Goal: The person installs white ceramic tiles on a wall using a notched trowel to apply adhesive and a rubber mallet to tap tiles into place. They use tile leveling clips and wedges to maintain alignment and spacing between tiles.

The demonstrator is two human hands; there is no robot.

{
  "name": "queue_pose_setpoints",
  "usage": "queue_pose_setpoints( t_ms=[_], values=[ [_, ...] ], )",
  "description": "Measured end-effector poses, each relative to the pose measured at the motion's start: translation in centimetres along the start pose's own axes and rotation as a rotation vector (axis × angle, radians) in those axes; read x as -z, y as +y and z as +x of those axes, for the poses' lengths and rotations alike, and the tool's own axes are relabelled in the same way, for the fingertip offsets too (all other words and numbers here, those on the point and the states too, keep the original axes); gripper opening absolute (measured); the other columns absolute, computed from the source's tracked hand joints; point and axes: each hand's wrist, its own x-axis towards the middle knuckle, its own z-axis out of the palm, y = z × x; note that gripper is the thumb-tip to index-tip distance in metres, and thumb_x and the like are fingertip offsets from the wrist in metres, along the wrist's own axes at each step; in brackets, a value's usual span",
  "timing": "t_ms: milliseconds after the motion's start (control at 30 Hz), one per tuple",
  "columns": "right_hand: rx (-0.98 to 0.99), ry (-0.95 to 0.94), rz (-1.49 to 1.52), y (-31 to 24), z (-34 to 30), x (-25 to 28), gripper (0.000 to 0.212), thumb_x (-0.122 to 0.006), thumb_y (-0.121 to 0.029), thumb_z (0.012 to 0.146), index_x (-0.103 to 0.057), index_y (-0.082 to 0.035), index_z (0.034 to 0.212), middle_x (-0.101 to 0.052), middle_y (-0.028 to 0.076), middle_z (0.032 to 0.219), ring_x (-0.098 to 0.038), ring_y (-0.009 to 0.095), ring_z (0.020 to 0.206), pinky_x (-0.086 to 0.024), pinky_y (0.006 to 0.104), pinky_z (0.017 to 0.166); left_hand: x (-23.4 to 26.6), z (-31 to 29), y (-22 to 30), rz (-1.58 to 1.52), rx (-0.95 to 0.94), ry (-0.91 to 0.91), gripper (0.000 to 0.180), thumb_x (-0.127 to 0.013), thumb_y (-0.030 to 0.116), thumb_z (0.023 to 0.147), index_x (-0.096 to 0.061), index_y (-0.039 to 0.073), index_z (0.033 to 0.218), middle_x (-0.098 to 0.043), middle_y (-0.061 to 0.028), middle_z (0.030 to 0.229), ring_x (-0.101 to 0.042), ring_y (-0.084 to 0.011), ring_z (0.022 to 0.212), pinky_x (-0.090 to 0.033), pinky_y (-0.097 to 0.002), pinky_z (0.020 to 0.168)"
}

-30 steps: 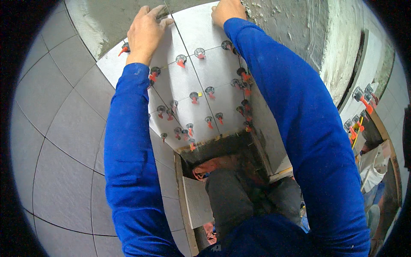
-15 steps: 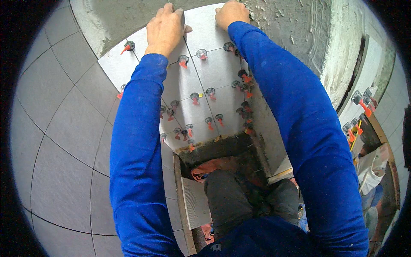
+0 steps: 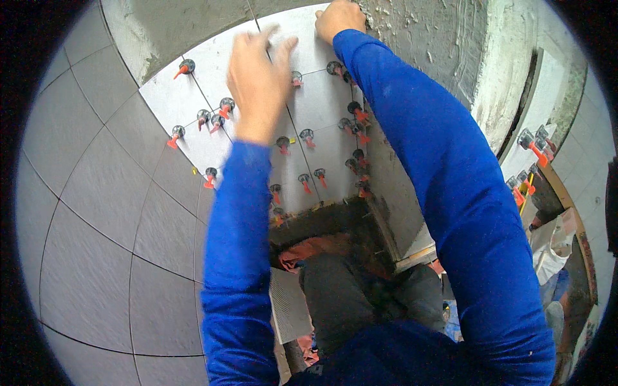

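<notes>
A pale grey wall tile (image 3: 310, 44) stands in the top row at the upper right, below bare mortar. My right hand (image 3: 341, 18) has its fingers curled at this tile's upper right corner, gripping the edge. In front of the tiles, my left hand (image 3: 259, 87) is lifted and smeared by motion, thumb and fingers apart, holding nothing I can see. Red-and-black tile levelling clips (image 3: 304, 182) sit along the joints, several of them below and left of my hands. Another levelling clip (image 3: 187, 66) is on the upper left tile (image 3: 215, 56). My left hand and forearm hide some joints.
Dark grey tiles (image 3: 90, 212) cover the left side. Rough mortared wall (image 3: 421, 51) rises at the upper right. More red levelling clips (image 3: 533, 147) and a whitish bag (image 3: 550, 248) lie at the right. An orange-red cloth (image 3: 312, 248) lies below the tiles.
My left hand has come off the tile's top area, moving down and opening its fingers. My right hand stays at the corner. The whole view has shifted slightly.
</notes>
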Motion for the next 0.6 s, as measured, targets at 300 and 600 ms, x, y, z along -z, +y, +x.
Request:
queue_pose_setpoints(
  t_ms=[300, 600],
  values=[
    [0.101, 0.312, 0.364, -0.6, -10.5, 4.2, 0.032, -0.070, -0.026, 0.086, -0.073, 0.000, 0.104, -0.074, 0.023, 0.095, -0.071, 0.040, 0.094, -0.055, 0.0473, 0.087, 1.5, -25.8, 6.0, -0.727, 0.973, -0.403, 0.034, -0.069, 0.031, 0.099, -0.075, -0.002, 0.099, -0.065, -0.0057, 0.073, -0.054, -0.0123, 0.068, -0.043, -0.0345, 0.063],
    [-0.127, -0.011, 0.233, 8.1, -22.4, 2.5, 0.040, -0.070, -0.016, 0.084, -0.065, 0.004, 0.119, -0.066, 0.026, 0.112, -0.066, 0.042, 0.102, -0.052, 0.0468, 0.090, 3.3, -37.7, 7.4, -0.919, 1.289, -0.497, 0.029, -0.065, 0.027, 0.102, -0.077, 0.001, 0.100, -0.057, 0.0037, 0.075, -0.047, -0.0056, 0.063, -0.036, -0.0243, 0.057]
  ],
)
